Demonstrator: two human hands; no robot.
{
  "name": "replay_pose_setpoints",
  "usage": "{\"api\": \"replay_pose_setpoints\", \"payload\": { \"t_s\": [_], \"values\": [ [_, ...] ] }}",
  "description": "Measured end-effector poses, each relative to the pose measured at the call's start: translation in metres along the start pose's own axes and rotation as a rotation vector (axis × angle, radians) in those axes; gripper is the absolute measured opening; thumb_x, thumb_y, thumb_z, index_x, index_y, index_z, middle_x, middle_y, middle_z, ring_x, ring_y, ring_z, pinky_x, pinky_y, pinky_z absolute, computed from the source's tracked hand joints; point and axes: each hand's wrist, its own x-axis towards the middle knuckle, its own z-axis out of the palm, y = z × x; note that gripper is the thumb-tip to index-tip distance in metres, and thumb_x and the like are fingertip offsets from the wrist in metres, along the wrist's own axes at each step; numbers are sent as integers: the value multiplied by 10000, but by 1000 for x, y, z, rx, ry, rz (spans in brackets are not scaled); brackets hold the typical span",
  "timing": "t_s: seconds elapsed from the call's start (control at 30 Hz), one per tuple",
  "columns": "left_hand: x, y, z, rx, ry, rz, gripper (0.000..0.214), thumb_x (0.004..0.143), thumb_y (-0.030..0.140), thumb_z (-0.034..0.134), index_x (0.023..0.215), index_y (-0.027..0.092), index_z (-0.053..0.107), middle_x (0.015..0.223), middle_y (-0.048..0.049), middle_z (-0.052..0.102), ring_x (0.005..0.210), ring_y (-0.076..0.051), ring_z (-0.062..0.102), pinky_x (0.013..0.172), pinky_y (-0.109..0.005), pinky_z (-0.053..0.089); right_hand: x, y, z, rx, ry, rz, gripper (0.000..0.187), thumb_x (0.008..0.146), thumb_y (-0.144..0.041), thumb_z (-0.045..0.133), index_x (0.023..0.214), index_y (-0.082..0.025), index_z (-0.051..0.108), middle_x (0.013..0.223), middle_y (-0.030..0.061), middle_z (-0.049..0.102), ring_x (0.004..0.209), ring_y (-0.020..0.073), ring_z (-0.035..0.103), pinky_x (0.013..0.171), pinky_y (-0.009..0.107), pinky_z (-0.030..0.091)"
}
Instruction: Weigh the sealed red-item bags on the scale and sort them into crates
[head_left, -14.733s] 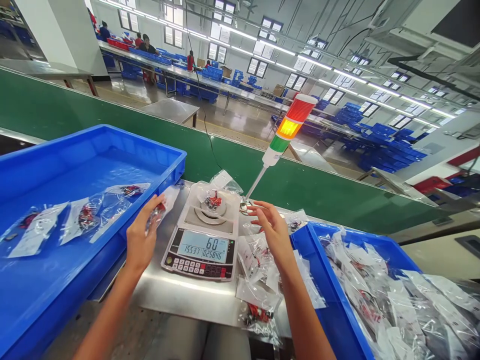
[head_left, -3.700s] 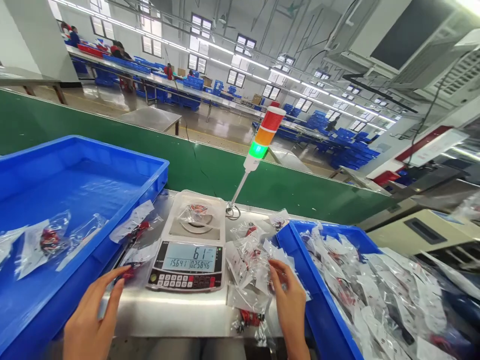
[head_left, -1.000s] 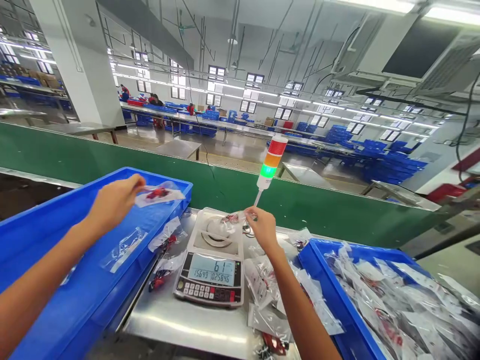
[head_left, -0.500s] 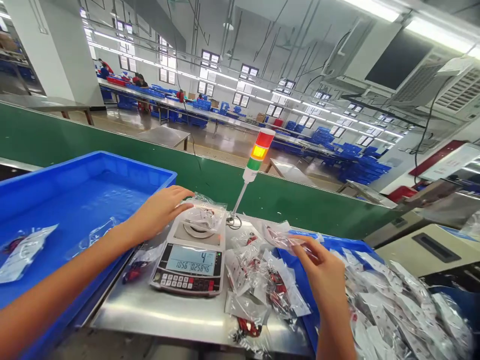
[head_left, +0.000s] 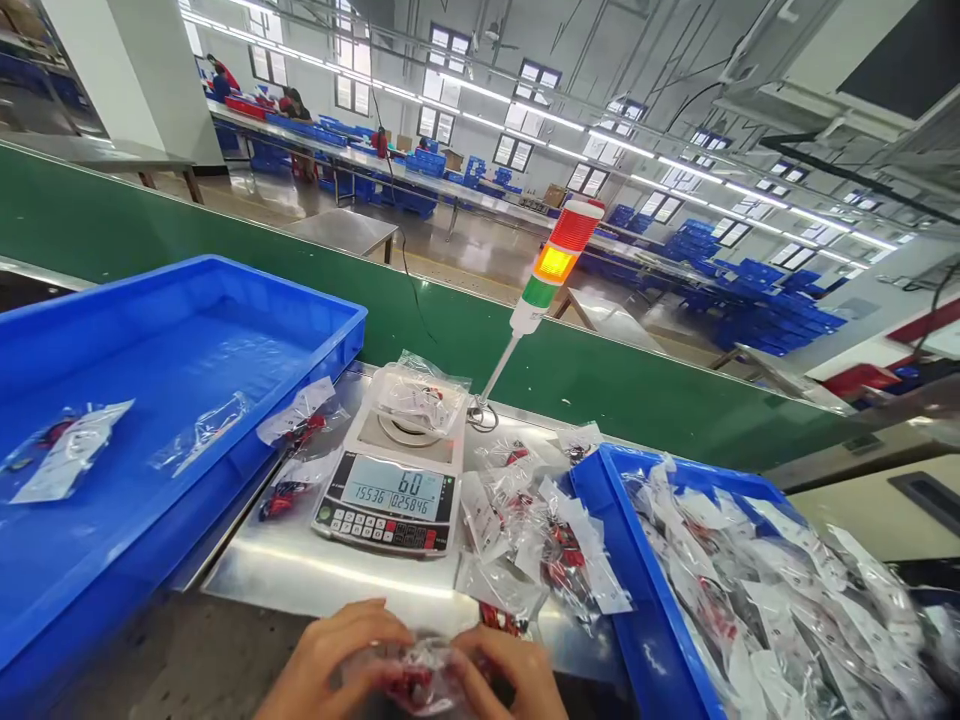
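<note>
At the table's front edge, my left hand and my right hand close their fingers on a clear plastic bag with red contents. Motion blurs it a little. Beyond them stands a digital counting scale, its display showing 60. A clear bag with a white label rests on the scale's pan, out of reach of both hands. Right of the scale lies a pile of bags with red and black parts, whose exact kind I cannot make out. My right hand is nearest to that pile.
A large blue tray on the left holds a few bags. Two bags lie between it and the scale. On the right, a blue bin is full of bags. Behind the scale rises a signal light, lit yellow, before a green barrier.
My left hand has left the scale's pan and my right hand the bin's edge. Both have come together at the front on a bag. The display went from 4 to 60.
</note>
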Motion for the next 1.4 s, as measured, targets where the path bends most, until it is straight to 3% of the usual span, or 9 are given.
{"api": "replay_pose_setpoints", "payload": {
  "t_s": [0.27,0.43,0.6,0.73,0.83,1.03,1.2,1.3,1.4],
  "values": [
    [16,8,-4,-102,-7,-11,356,927,610,557,941,371,821,889,-29,810,815,-245,769,786,-312,612,5,-7,-9,-21,54,-31,262,920,-459,662,1024,-272,814,922,39,830,802,214,780,761,237,603],
    [47,41,-26,39,-74,47,174,792,629,708,889,507,785,847,53,805,764,-240,765,697,-317,625,14,-15,-14,-6,61,-42,208,922,-423,674,934,-270,815,893,24,829,808,215,785,767,229,601],
    [154,89,-94,415,221,195,384,1029,386,392,1192,284,724,1269,-25,729,1215,-223,650,1082,-378,517,18,-19,-44,19,339,89,302,943,-475,626,891,-233,799,889,46,822,808,227,779,704,230,608],
    [254,89,-121,592,212,223,208,983,248,552,1056,161,725,1221,-121,714,1255,-271,601,1121,-482,459,23,-26,-70,-39,564,105,345,908,-520,648,942,-210,797,982,75,818,891,258,775,754,272,619],
    [286,80,-123,668,190,263,247,964,349,656,1113,153,677,1178,-93,691,1113,-245,656,999,-488,541,36,-38,-85,-95,703,59,353,907,-530,635,949,-219,796,980,70,816,861,264,769,728,302,616],
    [251,103,-163,727,463,225,239,993,377,606,1030,153,678,1030,-61,703,945,-195,674,888,-414,568,116,-69,-106,-296,668,-194,311,985,-427,524,944,-237,766,962,51,807,905,271,751,816,359,583],
    [175,133,-225,782,908,69,289,989,392,490,1000,208,712,950,-42,735,951,-231,671,936,-389,503,187,-92,-87,-551,355,-374,236,984,-218,514,1031,-222,745,1088,90,786,1048,277,702,900,402,544],
    [125,123,-246,834,1060,-91,355,935,448,455,1000,207,707,933,-60,718,1094,-334,656,1006,-496,475,187,-96,-74,-536,277,-403,217,971,-205,562,1113,-229,724,1155,86,769,1109,275,683,935,412,538],
    [89,99,-241,885,1074,-194,481,891,515,412,1140,192,666,1172,-146,684,1321,-474,500,1060,-649,412,165,-85,-76,-445,388,-372,241,1001,-256,518,1132,-231,719,1159,93,764,1101,267,687,945,415,538]
  ]
}}
